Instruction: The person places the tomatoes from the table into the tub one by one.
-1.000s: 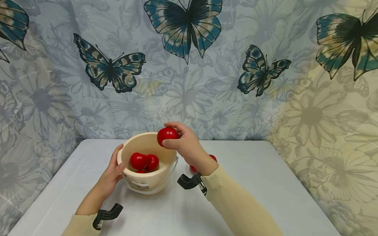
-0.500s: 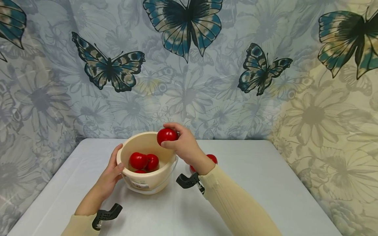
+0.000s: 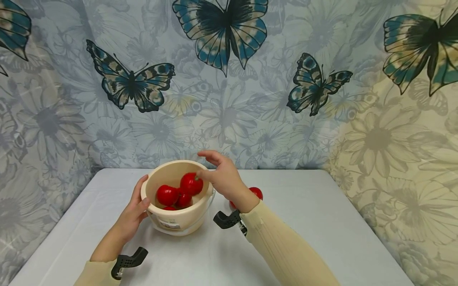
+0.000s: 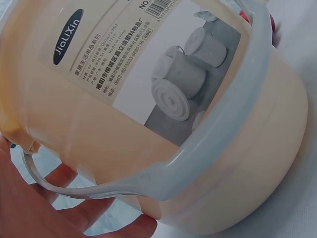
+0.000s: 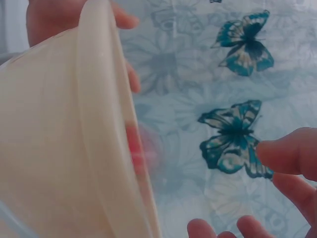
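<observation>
A cream plastic bucket [image 3: 168,220] stands tilted on the table, its mouth facing me. My left hand [image 3: 132,212] grips its left rim, thumb at the front and fingers round the side; in the left wrist view the fingers lie along the wall behind the wire handle [image 4: 74,191]. Over the right rim, my right hand [image 3: 223,176] has its fingers spread and holds nothing. Just below its thumb a tomato [image 3: 191,184] is inside the bucket mouth, a red blur in the right wrist view. Several other tomatoes [image 3: 167,195] lie in the bucket.
More red tomatoes [image 3: 256,193] lie on the white table [image 3: 304,230], partly hidden behind my right wrist. A butterfly-print cloth [image 3: 229,119] hangs behind the table's back edge. Black camera mounts [image 3: 229,219] sit on both wrists.
My right hand has let go of the tomato, which has dropped from between its fingers down into the bucket. The left hand keeps its grip on the rim.
</observation>
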Tool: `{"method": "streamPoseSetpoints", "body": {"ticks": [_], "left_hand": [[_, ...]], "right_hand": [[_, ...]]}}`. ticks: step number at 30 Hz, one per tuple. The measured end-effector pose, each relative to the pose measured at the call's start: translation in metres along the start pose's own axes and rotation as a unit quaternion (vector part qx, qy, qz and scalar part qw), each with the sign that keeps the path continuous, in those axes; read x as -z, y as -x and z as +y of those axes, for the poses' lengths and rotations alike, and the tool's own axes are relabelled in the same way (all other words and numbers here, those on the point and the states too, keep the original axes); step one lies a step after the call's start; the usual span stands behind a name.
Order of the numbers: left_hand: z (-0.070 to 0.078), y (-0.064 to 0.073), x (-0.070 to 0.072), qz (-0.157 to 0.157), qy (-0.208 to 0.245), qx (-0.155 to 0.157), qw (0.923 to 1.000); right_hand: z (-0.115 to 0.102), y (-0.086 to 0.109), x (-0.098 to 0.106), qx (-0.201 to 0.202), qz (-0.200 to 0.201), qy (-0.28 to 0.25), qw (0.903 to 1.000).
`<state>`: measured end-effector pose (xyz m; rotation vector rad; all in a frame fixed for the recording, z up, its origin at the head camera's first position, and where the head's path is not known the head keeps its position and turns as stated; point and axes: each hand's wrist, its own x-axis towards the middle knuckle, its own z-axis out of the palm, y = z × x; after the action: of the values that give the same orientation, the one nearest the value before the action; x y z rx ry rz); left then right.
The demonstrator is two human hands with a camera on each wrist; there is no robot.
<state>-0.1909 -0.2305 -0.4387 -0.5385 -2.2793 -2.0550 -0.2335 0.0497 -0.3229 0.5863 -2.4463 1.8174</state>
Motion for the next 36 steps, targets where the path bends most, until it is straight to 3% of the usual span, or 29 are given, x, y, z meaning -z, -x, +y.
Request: {"method": "streamPoseSetpoints", "body": {"ticks": [13,19,26,36], "left_hand": [[0.0,0.001,-0.002,0.003,-0.001,0.002,1.0],[0.0,0.001,-0.002,0.002,-0.002,0.006,1.0],[0.0,0.0,0.0,0.003,-0.002,0.006,1.0],[-0.003,0.0,0.001,0.003,0.003,0.007,1.0]], "right_hand": [[-0.002,0.002,0.004,0.01,0.006,0.002,0.9999],[0.004,0.008,0.012,-0.017,0.009,-0.021,0.9996],[0.011,0.029,0.035,-0.027,0.039,-0.129,0.9906],[0.031,0.053,0.075,-0.006,0.057,-0.171,0.9837]]}}
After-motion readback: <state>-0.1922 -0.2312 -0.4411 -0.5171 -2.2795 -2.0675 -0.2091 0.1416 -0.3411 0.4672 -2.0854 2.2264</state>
